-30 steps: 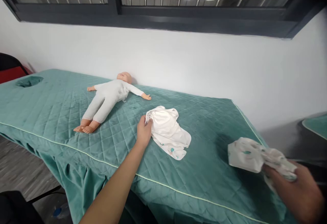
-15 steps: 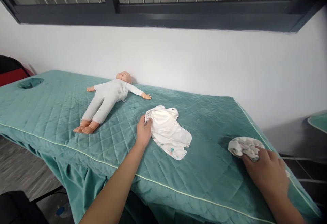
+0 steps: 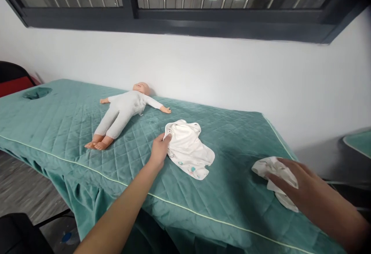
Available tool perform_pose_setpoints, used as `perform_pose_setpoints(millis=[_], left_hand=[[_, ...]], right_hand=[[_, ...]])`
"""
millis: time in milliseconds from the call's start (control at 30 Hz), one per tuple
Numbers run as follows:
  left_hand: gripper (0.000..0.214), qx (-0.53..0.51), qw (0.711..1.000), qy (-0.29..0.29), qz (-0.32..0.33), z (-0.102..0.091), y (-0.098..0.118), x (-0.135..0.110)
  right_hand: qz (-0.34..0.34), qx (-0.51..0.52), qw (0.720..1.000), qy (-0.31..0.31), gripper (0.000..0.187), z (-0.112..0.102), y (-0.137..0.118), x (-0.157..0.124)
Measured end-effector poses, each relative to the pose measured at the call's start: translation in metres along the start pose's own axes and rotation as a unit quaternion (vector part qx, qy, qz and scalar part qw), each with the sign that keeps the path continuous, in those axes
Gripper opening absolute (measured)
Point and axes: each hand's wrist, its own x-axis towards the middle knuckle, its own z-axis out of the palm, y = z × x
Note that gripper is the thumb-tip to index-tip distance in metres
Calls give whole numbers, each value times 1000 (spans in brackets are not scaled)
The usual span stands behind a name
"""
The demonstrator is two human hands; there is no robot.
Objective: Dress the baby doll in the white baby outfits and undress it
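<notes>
My left hand [image 3: 159, 150] pinches the near left corner of a white printed baby garment [image 3: 189, 150] that lies crumpled on the green quilted table cover [image 3: 66, 130]. My right hand [image 3: 292, 180] lies over a second small white printed cloth [image 3: 271, 167] near the table's right edge, fingers curled onto it. A baby doll [image 3: 121, 111] in a pale one-piece lies on its back by the wall, arms spread, feet toward the front, well left of my left hand.
The cover has a face hole [image 3: 37, 92] at the far left. A white wall [image 3: 232, 76] and dark window frame run behind the table. A red and black chair [image 3: 13, 80] stands at the far left. Another green-covered surface [image 3: 359, 141] shows at the right.
My right hand brought the small cloth down from the air onto the table's right side. My left hand stayed on the garment's corner, shifting slightly.
</notes>
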Motion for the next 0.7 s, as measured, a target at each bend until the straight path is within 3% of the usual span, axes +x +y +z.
perform_pose_setpoints(millis=[100, 167, 233, 300, 333, 400, 467, 600, 700], left_hand=[[40, -17, 997, -79, 6, 8, 41, -3], [38, 62, 983, -162, 58, 15, 79, -10], [33, 155, 945, -266, 112, 22, 120, -20], [32, 238, 890, -347, 174, 28, 158, -31], [31, 274, 868, -359, 207, 31, 175, -35], [28, 325, 838, -340, 276, 34, 200, -43], [23, 360, 818, -296, 338, 34, 215, -47], [10, 390, 793, -142, 445, 30, 222, -52], [14, 400, 756, -90, 511, 27, 220, -56]], right_hand=[[-47, 4, 999, -7, 53, -10, -59, 14], [-145, 62, 987, -19, 53, -13, -100, 28], [-263, 109, 959, -13, 56, -17, -137, 43], [-306, 133, 942, 24, 58, -25, -165, 59], [-321, 144, 936, 19, 52, -30, -176, 66], [-339, 166, 926, -22, 32, -42, -192, 77], [-327, 173, 927, -61, 26, -55, -201, 84], [-292, 160, 942, -42, 27, -75, -207, 80], [-287, 176, 935, -111, 23, -87, -207, 67]])
